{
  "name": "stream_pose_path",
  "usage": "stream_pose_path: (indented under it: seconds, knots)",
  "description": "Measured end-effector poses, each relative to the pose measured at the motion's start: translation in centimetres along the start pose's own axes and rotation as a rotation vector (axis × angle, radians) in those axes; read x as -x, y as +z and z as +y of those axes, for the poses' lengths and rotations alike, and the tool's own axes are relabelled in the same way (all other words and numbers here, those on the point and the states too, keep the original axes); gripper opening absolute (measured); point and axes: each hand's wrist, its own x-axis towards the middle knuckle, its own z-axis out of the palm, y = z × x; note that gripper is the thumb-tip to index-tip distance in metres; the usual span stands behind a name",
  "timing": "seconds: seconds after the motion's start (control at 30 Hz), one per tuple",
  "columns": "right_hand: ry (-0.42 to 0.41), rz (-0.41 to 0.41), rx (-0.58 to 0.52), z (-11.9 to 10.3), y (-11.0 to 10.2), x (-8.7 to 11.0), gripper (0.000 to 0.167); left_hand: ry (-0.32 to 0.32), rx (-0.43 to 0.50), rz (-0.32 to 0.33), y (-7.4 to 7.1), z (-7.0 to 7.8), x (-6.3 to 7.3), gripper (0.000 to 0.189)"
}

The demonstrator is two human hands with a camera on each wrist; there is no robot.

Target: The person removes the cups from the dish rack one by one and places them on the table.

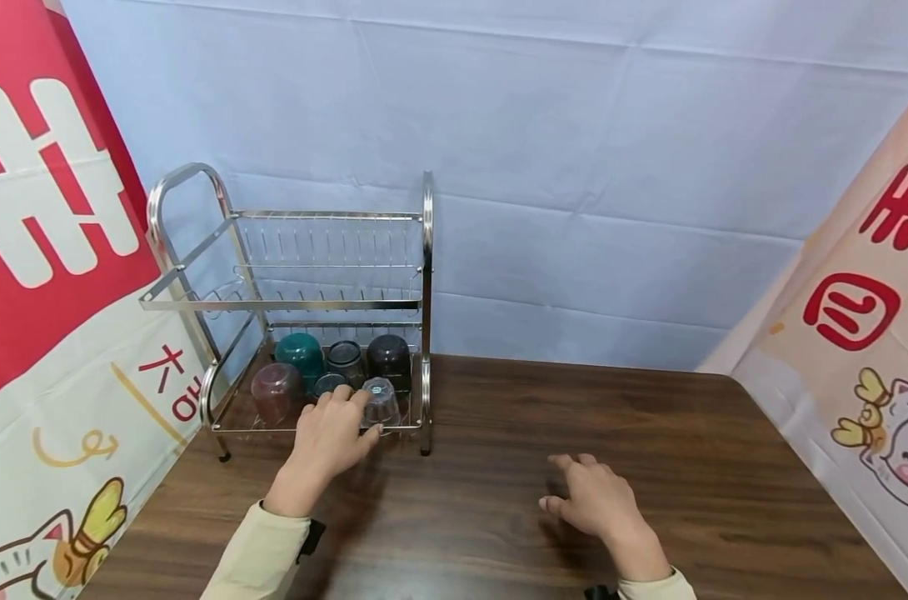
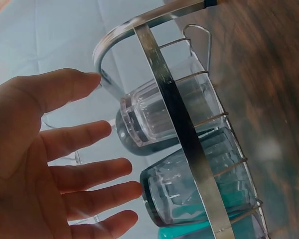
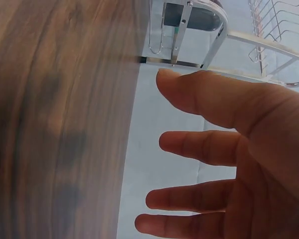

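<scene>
My left hand (image 1: 331, 433) is just in front of the rack's lower shelf, fingers spread and nothing in its hold. In the head view a small clear glass (image 1: 382, 403) stands upside down by its fingertips. Partly hidden behind that hand is a grey-blue glass (image 1: 330, 384); in the left wrist view its dark-edged base (image 2: 148, 199) is close to the fingers, and touching cannot be told. My right hand (image 1: 592, 497) hovers over the table at right, fingers extended and empty; the right wrist view shows its thumb apart from the other fingers.
A two-tier metal dish rack (image 1: 281, 307) stands at the table's back left. Its lower shelf also holds a pink cup (image 1: 277, 393), a teal cup (image 1: 300, 362), a dark glass (image 1: 345, 360) and a blackish cup (image 1: 390, 360). Brown wooden table (image 1: 529, 417); pale cloth (image 1: 559, 167) hangs behind.
</scene>
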Motion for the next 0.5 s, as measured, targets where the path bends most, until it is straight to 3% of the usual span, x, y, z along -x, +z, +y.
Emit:
stream_pose_path:
  seconds: [0.5]
  knots:
    - [-0.056,0.016,-0.051,-2.1,0.3,-1.9,0.059,0.024,0.115,-0.059,0.3,0.0,-2.3,0.048]
